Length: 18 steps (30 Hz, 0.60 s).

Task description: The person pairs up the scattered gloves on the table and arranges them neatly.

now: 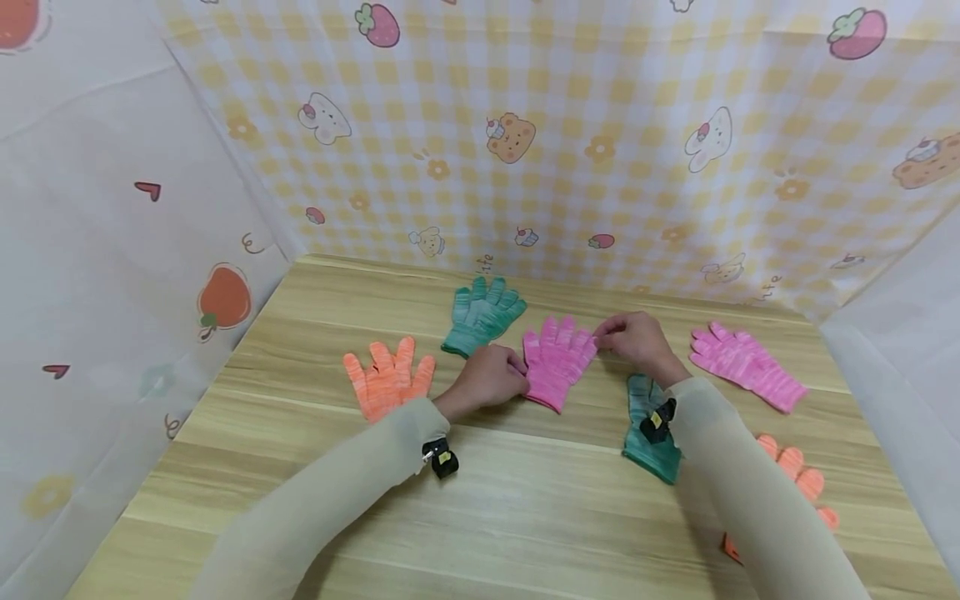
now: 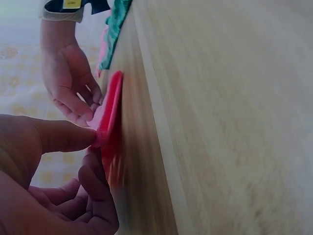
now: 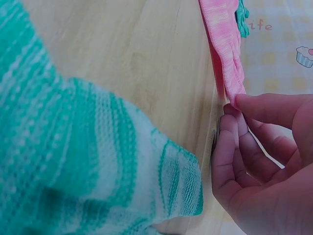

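A pink knitted glove (image 1: 557, 360) lies near the middle of the wooden table, fingers toward the back wall. My left hand (image 1: 495, 377) pinches its left edge near the cuff between thumb and forefinger; the left wrist view shows the cuff (image 2: 111, 110) lifted there. At the other side my right hand (image 1: 636, 340) pinches a fingertip of the same glove, drawn out in the right wrist view (image 3: 226, 49). Under my right wrist lies a green glove (image 1: 651, 450), partly hidden by the wrist and camera. Another green glove (image 1: 483, 312) rests just behind my left hand.
An orange glove (image 1: 386, 379) lies at the left, partly covered by my left sleeve. To the right are a second pink glove (image 1: 746, 364) and another orange glove (image 1: 795, 467) half under my right sleeve. A checked cloth (image 1: 555, 192) hangs behind the table (image 1: 480, 517).
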{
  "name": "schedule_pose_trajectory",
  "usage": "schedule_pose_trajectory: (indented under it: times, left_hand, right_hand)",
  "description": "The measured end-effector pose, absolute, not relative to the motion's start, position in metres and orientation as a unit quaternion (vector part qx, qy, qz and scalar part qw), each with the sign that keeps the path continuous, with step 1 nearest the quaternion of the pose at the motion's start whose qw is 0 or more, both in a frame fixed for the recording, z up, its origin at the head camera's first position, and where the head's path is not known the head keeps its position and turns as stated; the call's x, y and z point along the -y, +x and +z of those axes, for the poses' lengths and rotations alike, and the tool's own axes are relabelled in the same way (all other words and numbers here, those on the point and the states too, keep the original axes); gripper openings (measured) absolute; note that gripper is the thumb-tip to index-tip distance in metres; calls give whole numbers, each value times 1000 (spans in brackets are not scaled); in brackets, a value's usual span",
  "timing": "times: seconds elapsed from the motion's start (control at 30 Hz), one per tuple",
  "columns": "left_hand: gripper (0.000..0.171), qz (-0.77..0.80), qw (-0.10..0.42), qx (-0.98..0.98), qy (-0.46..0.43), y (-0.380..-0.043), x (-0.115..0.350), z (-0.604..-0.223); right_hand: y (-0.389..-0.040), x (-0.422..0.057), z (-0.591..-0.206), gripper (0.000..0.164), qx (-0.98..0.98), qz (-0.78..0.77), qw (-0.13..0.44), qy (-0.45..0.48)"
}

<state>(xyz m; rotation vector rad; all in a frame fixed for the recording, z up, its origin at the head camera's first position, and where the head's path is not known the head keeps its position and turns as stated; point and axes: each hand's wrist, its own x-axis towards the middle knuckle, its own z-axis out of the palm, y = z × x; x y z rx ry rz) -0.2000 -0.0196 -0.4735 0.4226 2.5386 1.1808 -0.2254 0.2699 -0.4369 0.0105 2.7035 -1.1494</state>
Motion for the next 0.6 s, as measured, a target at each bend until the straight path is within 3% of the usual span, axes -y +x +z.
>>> schedule_pose_trajectory:
  times: [0.17, 0.6]
  left_hand:
    - [15, 444, 158, -871, 139, -178, 23, -442]
    - [12, 475, 182, -850, 139, -149, 28, -435]
  right_hand:
    - [-221, -268, -434, 23, -915, -392, 100, 4]
    - [-205, -265, -429, 18, -919, -378, 107, -24]
